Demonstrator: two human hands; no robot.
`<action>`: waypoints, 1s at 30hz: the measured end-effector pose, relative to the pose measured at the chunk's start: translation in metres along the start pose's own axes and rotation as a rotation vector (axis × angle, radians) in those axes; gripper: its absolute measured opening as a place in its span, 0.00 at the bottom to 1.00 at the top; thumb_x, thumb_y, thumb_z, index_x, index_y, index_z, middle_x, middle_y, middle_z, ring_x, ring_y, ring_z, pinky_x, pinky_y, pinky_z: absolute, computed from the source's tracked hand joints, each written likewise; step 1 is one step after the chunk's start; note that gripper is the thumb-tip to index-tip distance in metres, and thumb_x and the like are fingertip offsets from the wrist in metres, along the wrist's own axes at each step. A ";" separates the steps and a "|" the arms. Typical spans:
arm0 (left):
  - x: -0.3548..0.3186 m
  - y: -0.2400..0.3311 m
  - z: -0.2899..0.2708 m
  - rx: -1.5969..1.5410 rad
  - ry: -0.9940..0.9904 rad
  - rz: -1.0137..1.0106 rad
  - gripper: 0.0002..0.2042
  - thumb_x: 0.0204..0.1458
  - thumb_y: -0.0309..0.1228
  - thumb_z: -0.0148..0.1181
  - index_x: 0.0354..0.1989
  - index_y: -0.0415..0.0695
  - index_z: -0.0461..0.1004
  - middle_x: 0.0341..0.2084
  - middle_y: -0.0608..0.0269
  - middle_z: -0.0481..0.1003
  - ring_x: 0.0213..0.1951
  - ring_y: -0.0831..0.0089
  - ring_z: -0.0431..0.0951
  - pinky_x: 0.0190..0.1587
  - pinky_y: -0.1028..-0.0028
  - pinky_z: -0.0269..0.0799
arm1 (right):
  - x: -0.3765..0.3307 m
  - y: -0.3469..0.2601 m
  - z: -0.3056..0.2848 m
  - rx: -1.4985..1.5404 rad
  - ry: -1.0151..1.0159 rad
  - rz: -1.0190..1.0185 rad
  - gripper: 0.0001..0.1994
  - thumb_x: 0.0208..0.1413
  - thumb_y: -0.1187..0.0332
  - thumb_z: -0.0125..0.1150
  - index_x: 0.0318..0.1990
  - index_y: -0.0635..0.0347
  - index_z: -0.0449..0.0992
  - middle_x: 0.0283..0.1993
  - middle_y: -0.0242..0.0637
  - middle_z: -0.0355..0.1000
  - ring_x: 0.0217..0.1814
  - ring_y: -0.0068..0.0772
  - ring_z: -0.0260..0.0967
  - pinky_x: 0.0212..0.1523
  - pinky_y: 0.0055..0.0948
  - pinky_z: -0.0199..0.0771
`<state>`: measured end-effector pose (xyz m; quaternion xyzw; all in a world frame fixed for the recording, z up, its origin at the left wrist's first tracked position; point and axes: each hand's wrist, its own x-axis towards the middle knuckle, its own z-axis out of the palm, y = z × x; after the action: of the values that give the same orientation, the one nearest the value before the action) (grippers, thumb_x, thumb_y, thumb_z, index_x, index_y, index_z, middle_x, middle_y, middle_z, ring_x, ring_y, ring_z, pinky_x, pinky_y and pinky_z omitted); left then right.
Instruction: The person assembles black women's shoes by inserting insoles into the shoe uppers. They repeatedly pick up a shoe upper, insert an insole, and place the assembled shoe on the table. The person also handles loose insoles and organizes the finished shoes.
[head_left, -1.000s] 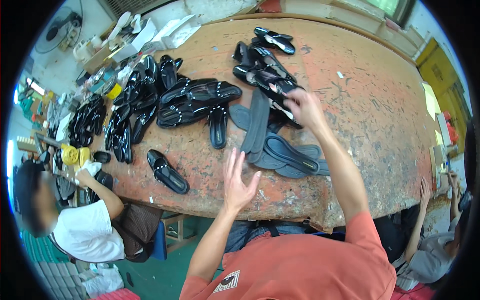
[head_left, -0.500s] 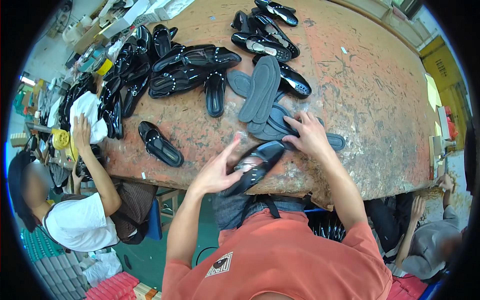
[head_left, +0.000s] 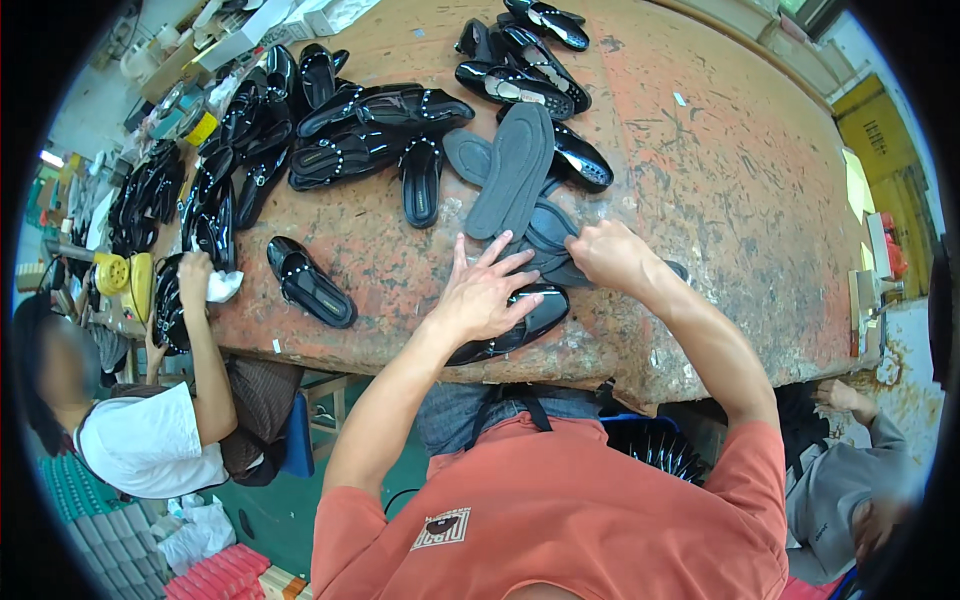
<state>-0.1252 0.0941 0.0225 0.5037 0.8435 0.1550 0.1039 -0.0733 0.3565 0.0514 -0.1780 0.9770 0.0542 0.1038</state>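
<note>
While a seated co-worker in a white shirt [head_left: 150, 445] works at the tabletop's left edge, one hand [head_left: 193, 270] on a white cloth [head_left: 222, 287] beside a yellow tool [head_left: 125, 272], rows of glossy black shoes [head_left: 215, 190] crowd the left part of the worn, rust-red tabletop [head_left: 740, 190]. A single black flat [head_left: 310, 282] with a studded rim lies alone near the front edge. Further right, a heap of black shoes [head_left: 375, 125] sits toward the far side, then a pile of grey insoles [head_left: 512, 170] with more black shoes [head_left: 525, 55] behind them; nothing lies between these and the hands.

The left hand [head_left: 488, 292] lies spread, fingers fanned, palm pressed flat on a glossy black shoe [head_left: 535, 318] that rests at the front edge of the tabletop, just in front of the person's orange shirt [head_left: 560, 500]. That shoe is patent-shiny with a pale strip along its inside. The right hand [head_left: 612, 255] is closed, its fingers pinching a dark grey insole [head_left: 548, 240] that lies touching the shoe's far side, below the insole pile.

Compared with half a second ago, the left hand has come down fully onto the shoe, and the right hand has shifted onto the insole beside it. The co-worker's raised arm has dropped to the cloth.
</note>
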 end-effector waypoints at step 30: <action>0.072 0.002 -0.023 -0.812 0.535 -0.534 0.30 0.62 0.57 0.66 0.44 0.33 0.84 0.27 0.51 0.86 0.34 0.58 0.88 0.41 0.61 0.82 | -0.019 -0.006 -0.032 0.506 0.676 0.335 0.31 0.49 0.64 0.76 0.63 0.62 0.77 0.60 0.51 0.73 0.63 0.57 0.73 0.62 0.48 0.77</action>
<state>-0.1653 0.1551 0.0428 0.1346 0.8113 0.5587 0.1076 -0.0591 0.3529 0.0860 0.0056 0.9539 -0.2313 -0.1912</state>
